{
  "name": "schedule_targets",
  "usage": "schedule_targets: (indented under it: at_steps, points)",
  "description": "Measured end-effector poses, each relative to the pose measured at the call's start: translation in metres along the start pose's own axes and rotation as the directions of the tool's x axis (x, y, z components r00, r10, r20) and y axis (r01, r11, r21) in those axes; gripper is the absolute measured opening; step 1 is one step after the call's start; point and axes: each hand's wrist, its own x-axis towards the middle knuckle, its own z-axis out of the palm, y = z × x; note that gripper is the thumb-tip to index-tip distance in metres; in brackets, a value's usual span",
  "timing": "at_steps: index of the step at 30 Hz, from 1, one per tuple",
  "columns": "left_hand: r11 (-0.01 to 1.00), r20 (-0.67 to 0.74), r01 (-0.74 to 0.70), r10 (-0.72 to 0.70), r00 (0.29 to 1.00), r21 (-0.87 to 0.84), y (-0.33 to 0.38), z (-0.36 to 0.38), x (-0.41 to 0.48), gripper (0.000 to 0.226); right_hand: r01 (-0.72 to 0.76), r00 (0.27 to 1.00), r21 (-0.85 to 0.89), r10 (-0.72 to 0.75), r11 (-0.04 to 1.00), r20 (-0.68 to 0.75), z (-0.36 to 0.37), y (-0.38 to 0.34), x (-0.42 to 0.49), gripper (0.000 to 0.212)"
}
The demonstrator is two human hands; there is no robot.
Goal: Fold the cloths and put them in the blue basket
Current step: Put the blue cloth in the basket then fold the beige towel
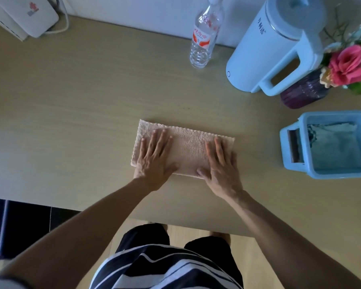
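Head view: my left hand (154,157) and right hand (222,165) lie flat, fingers spread, palms pressing folded pink cloth (186,151) at table (71,122) centre. Nothing gripped. Blue basket (288,151) to right, well apart, blue cloth (338,142) inside.

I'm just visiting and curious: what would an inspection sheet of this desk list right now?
Surface: pale wood-look table, no spills seen.
Job's things: pink cloth folded into a strip, lying flat; blue basket to its right, already holding a bluish cloth.
Clutter: clear water bottle, light blue kettle, purple vase with flowers, white device at the far left corner.
Hands: left hand and right hand both pressed flat on the pink cloth, fingers spread.
Cables: white cable looping by the white device.
Surroundings: white wall behind; floor below.
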Motion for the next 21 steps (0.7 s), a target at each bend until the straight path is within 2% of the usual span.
schedule_targets:
  at_steps: [3,7,9,12,14,16,18,21]
  points:
    - [0.998,0.014,-0.045,0.044,0.999,0.043,-0.007,-0.003,0.003,0.090,-0.020,1.000,-0.023,0.020,1.000,-0.005,0.000,0.007,-0.011,0.089]
    - [0.970,0.047,-0.208,0.203,0.978,0.125,-0.028,-0.015,0.028,0.091,-0.046,0.998,-0.014,0.045,0.999,-0.031,-0.009,0.001,-0.032,0.085]
    - [0.929,0.073,-0.311,0.303,0.950,0.202,-0.036,-0.030,0.040,0.090,-0.002,0.998,-0.033,0.000,0.999,-0.066,-0.015,-0.008,-0.046,0.078]
    - [0.858,0.058,-0.441,0.443,0.895,0.264,-0.029,-0.046,0.040,0.066,0.134,0.990,0.000,-0.133,0.991,-0.055,-0.015,-0.020,-0.060,0.061]
    - [0.823,0.034,-0.525,0.531,0.847,0.216,-0.015,-0.045,0.024,0.051,0.223,0.974,0.045,-0.221,0.974,-0.040,-0.010,-0.020,-0.059,0.053]
    - [0.783,0.073,-0.607,0.603,0.794,0.138,-0.003,-0.040,0.001,0.038,0.291,0.957,0.031,-0.291,0.956,-0.022,-0.008,-0.016,-0.054,0.056]
    - [0.760,0.145,-0.645,0.631,0.762,0.081,0.002,-0.033,-0.019,0.042,0.330,0.944,0.001,-0.330,0.944,0.004,-0.010,-0.010,-0.046,0.061]
    - [0.807,0.194,-0.590,0.573,0.796,0.035,0.001,-0.023,-0.034,0.062,0.363,0.932,-0.042,-0.363,0.931,0.018,-0.014,-0.005,-0.036,0.050]
